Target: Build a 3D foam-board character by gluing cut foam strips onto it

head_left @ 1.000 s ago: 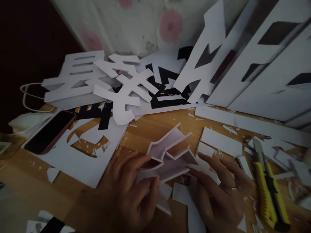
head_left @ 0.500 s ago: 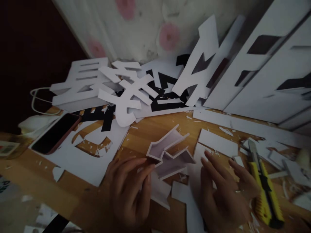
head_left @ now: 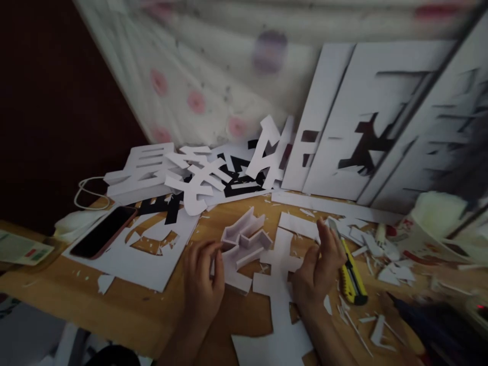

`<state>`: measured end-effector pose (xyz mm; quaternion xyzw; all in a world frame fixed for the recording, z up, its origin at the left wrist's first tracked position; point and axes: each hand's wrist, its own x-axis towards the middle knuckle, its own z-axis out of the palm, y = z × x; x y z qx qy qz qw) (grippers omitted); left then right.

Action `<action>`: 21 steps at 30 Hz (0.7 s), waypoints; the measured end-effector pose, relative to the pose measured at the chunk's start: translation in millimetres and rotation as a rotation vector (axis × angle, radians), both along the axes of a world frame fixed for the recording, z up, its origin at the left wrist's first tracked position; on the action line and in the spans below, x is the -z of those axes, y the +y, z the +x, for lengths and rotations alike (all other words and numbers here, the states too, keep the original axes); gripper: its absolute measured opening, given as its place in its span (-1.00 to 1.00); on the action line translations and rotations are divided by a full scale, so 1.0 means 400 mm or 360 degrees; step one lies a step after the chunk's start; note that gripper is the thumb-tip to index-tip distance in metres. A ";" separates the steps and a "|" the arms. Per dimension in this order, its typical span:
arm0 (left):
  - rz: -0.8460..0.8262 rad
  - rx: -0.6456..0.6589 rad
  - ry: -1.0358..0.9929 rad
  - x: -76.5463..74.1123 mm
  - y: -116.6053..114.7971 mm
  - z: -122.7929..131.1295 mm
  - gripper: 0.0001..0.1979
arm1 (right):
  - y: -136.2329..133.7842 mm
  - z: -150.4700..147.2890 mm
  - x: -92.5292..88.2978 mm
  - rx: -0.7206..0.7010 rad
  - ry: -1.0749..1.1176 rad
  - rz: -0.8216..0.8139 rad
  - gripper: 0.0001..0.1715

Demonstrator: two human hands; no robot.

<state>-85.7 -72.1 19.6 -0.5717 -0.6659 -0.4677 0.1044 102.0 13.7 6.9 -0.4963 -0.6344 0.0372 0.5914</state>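
A small white foam-board letter (head_left: 244, 241) with raised side walls lies on the wooden table in front of me. My left hand (head_left: 204, 272) is at its left end, fingers curled, with thumb and index finger closed on the edge. My right hand (head_left: 320, 269) is raised to the right of the letter, apart from it; its fingers are stretched and nothing shows in them. Beneath that hand is a white board strip (head_left: 281, 284) with notched edges. Just beyond its fingers lies a yellow utility knife (head_left: 353, 277), blade out.
Cut white letters (head_left: 202, 180) are heaped at the back by the curtain (head_left: 183, 61). Large cut-out boards (head_left: 343, 127) lean at the right. A phone (head_left: 103, 233) rests on a white sheet (head_left: 152, 269) at the left. A paper cup (head_left: 427, 229) and scraps (head_left: 396, 272) are at the right.
The view has tilted up and pulled back, showing more curtain and the cup. My right hand has turned more edge-on, its fingers pointing up. My left hand stays by the letter's left end.
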 end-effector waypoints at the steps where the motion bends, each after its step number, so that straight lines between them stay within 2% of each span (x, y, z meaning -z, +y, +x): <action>1: -0.0004 -0.0004 -0.0049 0.005 -0.001 -0.001 -0.82 | 0.001 0.001 -0.006 0.0051 0.0017 0.0019 -0.50; 4: -0.0118 0.0029 -0.0321 0.021 -0.016 -0.012 -0.77 | 0.001 0.005 -0.020 0.0102 0.0073 0.0110 -0.58; 8: -0.0430 0.0315 -0.0773 0.041 -0.056 -0.042 -0.44 | -0.003 0.024 -0.032 0.0161 0.0138 0.0212 -0.68; 11: -0.0573 0.0475 -0.0853 0.045 -0.079 -0.056 -0.22 | -0.007 0.047 -0.042 0.0243 0.0199 0.0266 -0.71; 14: -0.0597 0.0505 -0.0824 0.046 -0.086 -0.055 -0.19 | -0.022 0.072 -0.065 0.0288 0.0250 0.0276 -0.75; 17: -0.0645 0.0491 -0.0785 0.052 -0.079 -0.048 -0.16 | -0.064 0.107 -0.094 0.0154 0.0186 0.0176 -0.80; 19: -0.0702 0.0452 -0.0783 0.060 -0.073 -0.047 -0.15 | -0.107 0.136 -0.101 -0.0015 0.0009 -0.0017 -0.81; 21: -0.0765 0.0377 -0.0779 0.068 -0.068 -0.049 -0.14 | -0.157 0.163 -0.087 -0.0190 -0.0281 -0.0310 -0.81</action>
